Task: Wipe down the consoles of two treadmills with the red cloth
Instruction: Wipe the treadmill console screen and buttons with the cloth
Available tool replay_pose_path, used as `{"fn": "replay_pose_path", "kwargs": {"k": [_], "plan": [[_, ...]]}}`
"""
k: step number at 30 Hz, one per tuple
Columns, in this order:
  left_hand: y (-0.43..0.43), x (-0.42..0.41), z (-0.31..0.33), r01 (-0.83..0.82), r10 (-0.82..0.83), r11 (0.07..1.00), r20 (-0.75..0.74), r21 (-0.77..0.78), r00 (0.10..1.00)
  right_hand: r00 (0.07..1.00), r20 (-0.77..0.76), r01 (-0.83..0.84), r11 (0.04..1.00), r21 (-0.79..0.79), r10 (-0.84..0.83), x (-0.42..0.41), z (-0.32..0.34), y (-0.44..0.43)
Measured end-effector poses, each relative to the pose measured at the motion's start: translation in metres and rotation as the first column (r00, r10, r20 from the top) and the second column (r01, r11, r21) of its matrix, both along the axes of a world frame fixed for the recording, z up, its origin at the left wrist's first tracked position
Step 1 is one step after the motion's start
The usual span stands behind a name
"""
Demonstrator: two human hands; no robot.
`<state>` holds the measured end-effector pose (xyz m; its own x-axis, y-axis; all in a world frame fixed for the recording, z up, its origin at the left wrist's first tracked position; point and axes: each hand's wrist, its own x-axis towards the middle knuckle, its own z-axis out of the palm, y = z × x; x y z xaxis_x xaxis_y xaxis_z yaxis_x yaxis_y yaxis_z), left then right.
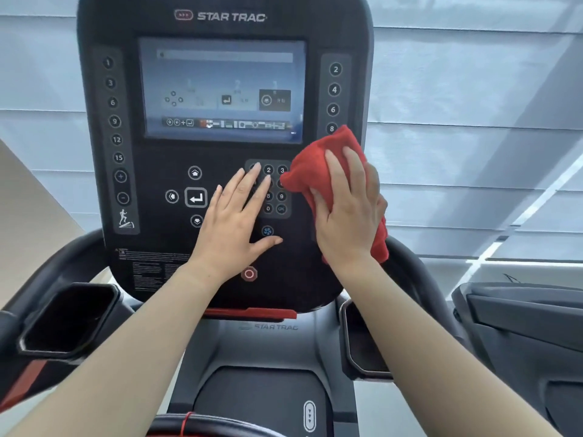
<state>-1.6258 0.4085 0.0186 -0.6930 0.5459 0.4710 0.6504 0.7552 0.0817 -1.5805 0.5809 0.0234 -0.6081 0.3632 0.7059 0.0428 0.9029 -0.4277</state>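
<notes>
One treadmill console (217, 159) fills the view; part of a second machine (520, 326) shows at the right edge. One red cloth (318, 162) is present, bunched against the console's right edge, just below the right-hand column of number buttons and touching the keypad (273, 197) at its right side. Two hands are on the panel.

The right hand (347, 212) lies flat over the cloth, fingers extended upward and slightly spread, pressing it to the panel; cloth protrudes above the fingertips and below the heel of the hand, past the console's edge. The left hand (239, 216) is open and flat, holding nothing, fingertips over the keypad's left column, thumb splayed toward the fan button (267, 231).

The screen (222, 89), the left button column (116, 130) and the lower left of the panel are uncovered. Two cup holders (67, 320) flank the console base. The red stop button (249, 274) sits between the wrists.
</notes>
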Motion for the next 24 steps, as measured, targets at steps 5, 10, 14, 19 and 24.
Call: {"fn": "replay_pose_path", "kwargs": {"k": [5,10,14,19,24], "plan": [[-0.012,0.000,-0.002,0.016,-0.016,1.000,0.014,-0.007,1.000,0.997,0.076,0.003,0.987,0.159,-0.015,0.019,-0.028,-0.014],[-0.045,-0.005,-0.015,0.035,-0.035,0.999,-0.010,-0.020,0.999,0.995,0.101,-0.003,0.963,0.270,-0.026,0.041,-0.070,-0.039],[-0.076,-0.009,-0.026,0.028,-0.028,1.000,-0.006,-0.014,1.000,0.993,0.105,0.031,0.976,0.217,-0.055,0.037,-0.074,-0.063],[-0.119,-0.015,-0.039,0.033,-0.033,0.999,0.012,-0.020,0.999,0.990,0.144,-0.055,0.948,0.313,0.009,0.035,-0.081,-0.095],[-0.149,-0.022,-0.049,0.041,-0.041,0.999,-0.013,-0.011,0.999,0.994,0.111,-0.020,0.952,0.306,-0.015,0.020,-0.075,-0.113]]}}
